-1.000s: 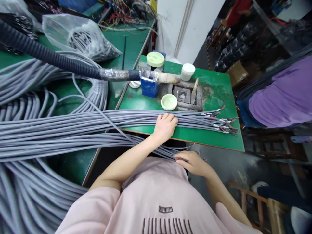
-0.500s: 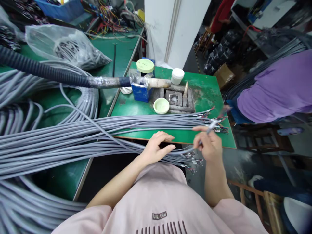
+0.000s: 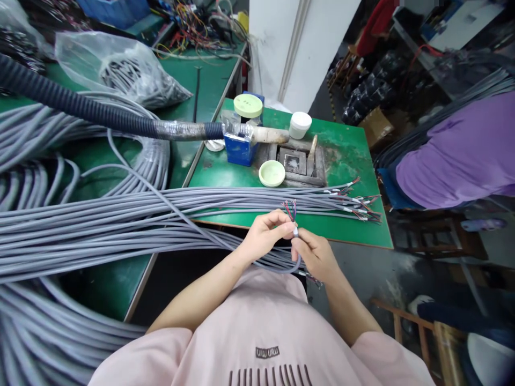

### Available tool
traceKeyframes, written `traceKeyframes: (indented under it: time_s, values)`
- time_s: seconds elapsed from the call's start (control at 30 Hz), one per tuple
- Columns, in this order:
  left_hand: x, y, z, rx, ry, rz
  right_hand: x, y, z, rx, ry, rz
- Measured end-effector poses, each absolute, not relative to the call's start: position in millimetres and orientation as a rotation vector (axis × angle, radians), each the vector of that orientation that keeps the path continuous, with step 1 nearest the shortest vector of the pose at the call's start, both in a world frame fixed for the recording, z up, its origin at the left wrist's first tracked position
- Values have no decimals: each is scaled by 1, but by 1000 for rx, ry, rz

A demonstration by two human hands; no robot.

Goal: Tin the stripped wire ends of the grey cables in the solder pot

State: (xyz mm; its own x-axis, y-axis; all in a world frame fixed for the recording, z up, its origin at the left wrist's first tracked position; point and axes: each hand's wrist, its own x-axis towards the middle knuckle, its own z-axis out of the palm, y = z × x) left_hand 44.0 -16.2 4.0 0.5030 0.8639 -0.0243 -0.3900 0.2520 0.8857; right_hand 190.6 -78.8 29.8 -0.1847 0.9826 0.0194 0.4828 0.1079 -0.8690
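My left hand (image 3: 265, 234) and my right hand (image 3: 316, 254) meet just over the near edge of the green workbench, both pinching one grey cable. Its end (image 3: 289, 212) sticks up between them, with thin red, blue and green wires fanning out of the sheath. Below my hands the cable curves back in a loop toward the long bundle of grey cables (image 3: 120, 214). That bundle runs across the bench (image 3: 346, 161) behind my hands, its stripped ends (image 3: 358, 206) lying on the green top to the right.
A pale green dish (image 3: 271, 173), white jar (image 3: 300, 124), blue box (image 3: 240, 150) and square metal pot (image 3: 293, 161) stand on the bench beyond the cables. A black corrugated hose (image 3: 80, 107) crosses above them. A co-worker in a purple shirt (image 3: 454, 155) is at the right.
My left hand has lifted off the cable bundle and my right hand has moved left. Both now hold a single cable end together, with its coloured wires pointing up.
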Motion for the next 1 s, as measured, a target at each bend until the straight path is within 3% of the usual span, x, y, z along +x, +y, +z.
traceKeyframes:
  time_s: [0.27, 0.7, 1.0]
  values:
    - [43, -22, 8, 1176, 813, 1251, 182, -76, 27, -1578, -1760, 770]
    - [39, -8, 12, 1070, 891, 1078, 176, -73, 19, -1634, -1902, 470]
    - [38, -3, 10, 966, 821, 1067, 175, -72, 24, -1617, -1826, 663]
